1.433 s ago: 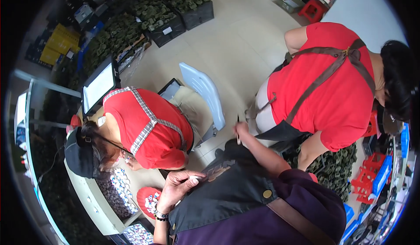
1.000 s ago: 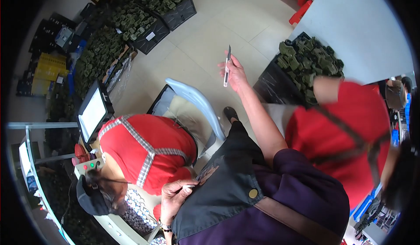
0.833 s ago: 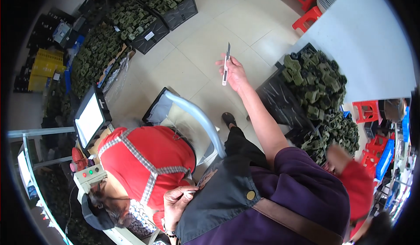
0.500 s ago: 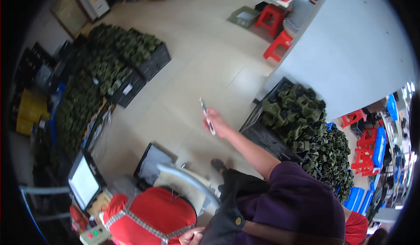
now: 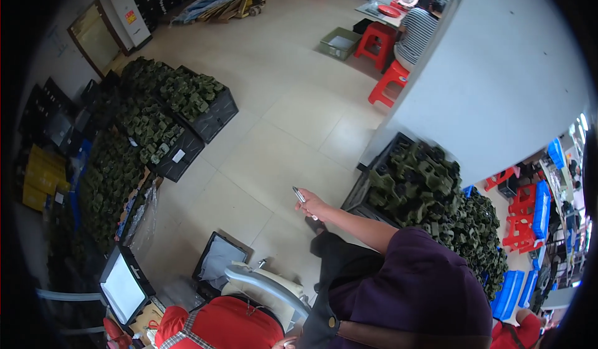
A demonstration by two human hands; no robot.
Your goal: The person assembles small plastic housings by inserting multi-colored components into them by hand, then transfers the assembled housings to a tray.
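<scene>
Showing only part of the left hand (image 5: 280,344) at the lower edge, beside a red shirt (image 5: 232,325); too cropped to tell spread from pinching. Gripping a knife (image 5: 300,195) in the curled right hand (image 5: 310,206), above the floor (image 5: 280,140): slim, whitish and dark, angled up-left, protruding at both ends. Farther off, a black crate (image 5: 215,113) of green pieces (image 5: 190,94).
</scene>
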